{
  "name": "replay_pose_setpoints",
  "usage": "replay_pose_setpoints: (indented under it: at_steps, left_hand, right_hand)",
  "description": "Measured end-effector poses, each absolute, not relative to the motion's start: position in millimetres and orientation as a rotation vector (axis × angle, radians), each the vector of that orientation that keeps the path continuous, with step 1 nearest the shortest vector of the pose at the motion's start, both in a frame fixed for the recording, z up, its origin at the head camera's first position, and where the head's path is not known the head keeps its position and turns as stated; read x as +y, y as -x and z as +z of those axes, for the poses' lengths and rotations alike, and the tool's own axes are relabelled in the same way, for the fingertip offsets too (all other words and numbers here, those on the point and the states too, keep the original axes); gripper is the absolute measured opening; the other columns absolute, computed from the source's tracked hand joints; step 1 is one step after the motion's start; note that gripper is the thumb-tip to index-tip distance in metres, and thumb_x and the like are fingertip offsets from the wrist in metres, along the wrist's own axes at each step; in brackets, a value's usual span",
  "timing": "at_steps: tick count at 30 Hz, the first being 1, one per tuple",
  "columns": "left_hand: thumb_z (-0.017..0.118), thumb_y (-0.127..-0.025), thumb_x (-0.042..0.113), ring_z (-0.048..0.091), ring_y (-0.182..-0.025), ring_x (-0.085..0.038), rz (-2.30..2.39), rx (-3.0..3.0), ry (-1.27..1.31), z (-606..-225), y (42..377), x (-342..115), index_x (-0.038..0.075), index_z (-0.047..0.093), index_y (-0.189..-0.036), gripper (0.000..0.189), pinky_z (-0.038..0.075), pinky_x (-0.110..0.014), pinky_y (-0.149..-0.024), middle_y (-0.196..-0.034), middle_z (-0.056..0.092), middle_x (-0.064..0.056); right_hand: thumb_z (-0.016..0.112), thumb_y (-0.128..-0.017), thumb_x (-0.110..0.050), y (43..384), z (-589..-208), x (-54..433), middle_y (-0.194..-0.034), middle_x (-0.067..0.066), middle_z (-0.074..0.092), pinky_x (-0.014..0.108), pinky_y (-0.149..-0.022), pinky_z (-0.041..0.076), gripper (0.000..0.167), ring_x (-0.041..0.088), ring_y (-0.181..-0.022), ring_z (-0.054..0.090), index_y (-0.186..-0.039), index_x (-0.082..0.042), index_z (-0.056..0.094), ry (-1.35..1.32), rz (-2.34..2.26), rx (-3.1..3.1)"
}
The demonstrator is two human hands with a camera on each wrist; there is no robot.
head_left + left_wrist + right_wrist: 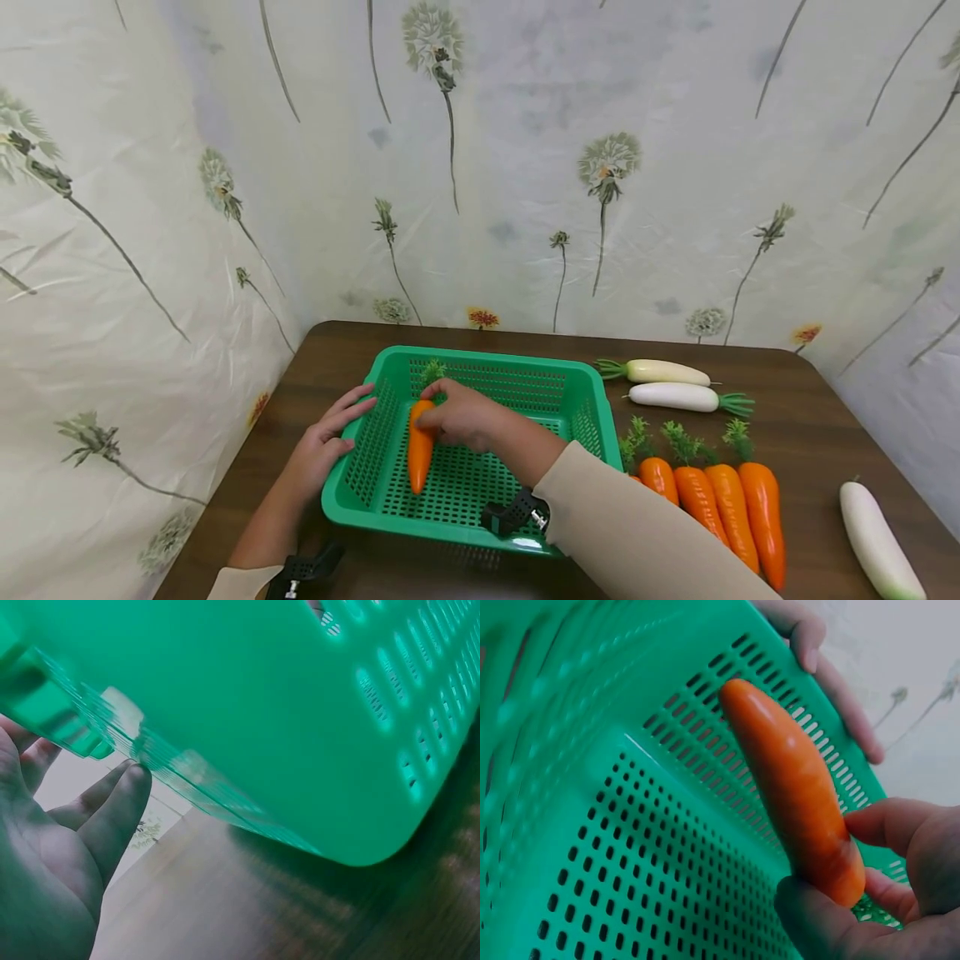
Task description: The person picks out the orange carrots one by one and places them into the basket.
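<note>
A glossy orange carrot (420,450) (tapered, topped with feathery green leaves) is pinched by the right grip (465,417) inside the perforated green basket (495,357), which is touched at its edge by the spread left grip (322,450).

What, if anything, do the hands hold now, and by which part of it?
The right hand pinches a carrot near its leafy end. The left hand touches the green basket at its rim, with no clear grip.

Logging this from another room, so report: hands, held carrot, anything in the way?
Right hand pinches orange carrot near its thick end, inside green plastic basket. Left hand touches basket's left rim. Nothing seen blocking the carrot.
</note>
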State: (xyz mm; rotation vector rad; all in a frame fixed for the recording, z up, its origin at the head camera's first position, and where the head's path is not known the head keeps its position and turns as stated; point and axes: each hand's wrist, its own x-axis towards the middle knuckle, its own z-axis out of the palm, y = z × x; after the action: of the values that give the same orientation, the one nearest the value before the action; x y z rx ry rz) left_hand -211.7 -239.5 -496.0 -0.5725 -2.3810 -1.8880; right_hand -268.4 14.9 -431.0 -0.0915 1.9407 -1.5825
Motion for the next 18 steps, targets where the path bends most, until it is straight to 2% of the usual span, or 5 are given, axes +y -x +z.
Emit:
replay_pose_setpoints:
  at_steps: [13, 16, 18]
  left_hand:
    - [0.040, -0.093, -0.013, 0.030, -0.146, 0.007, -1.876, -2.381, 0.571, -494.6, 211.7, -237.4, -0.001, 0.055, -0.149, 0.060, 0.037, -0.015, -0.104, -0.168, 0.035, -0.015]
    - [0.040, -0.093, -0.013, 0.030, -0.147, 0.004, -1.873, -2.370, 0.587, -493.9, 210.9, -237.1, -0.002, 0.055, -0.149, 0.059, 0.038, -0.017, -0.102, -0.168, 0.035, -0.017]
    - [0.040, -0.093, -0.013, 0.031, -0.150, -0.003, -1.869, -2.361, 0.595, -493.5, 210.4, -236.8, -0.002, 0.056, -0.148, 0.058, 0.039, -0.017, -0.102, -0.167, 0.035, -0.018]
  right_hand:
    - [0.074, -0.091, -0.003, 271.9, -439.3, 16.1, -0.122, 0.019, 0.060, 0.044, -0.093, 0.059, 0.049, 0.027, -0.100, 0.068, -0.137, -0.007, 0.056, 0.121, -1.487, 2.008]
    - [0.074, -0.092, -0.003, 270.7, -438.1, 16.3, -0.122, 0.018, 0.060, 0.043, -0.093, 0.059, 0.050, 0.025, -0.097, 0.068, -0.138, -0.006, 0.055, 0.121, -1.475, 2.015]
    - [0.073, -0.092, -0.004, 270.2, -437.6, 16.8, -0.122, 0.018, 0.059, 0.041, -0.088, 0.059, 0.050, 0.023, -0.089, 0.067, -0.139, -0.006, 0.055, 0.122, -1.455, 2.030]
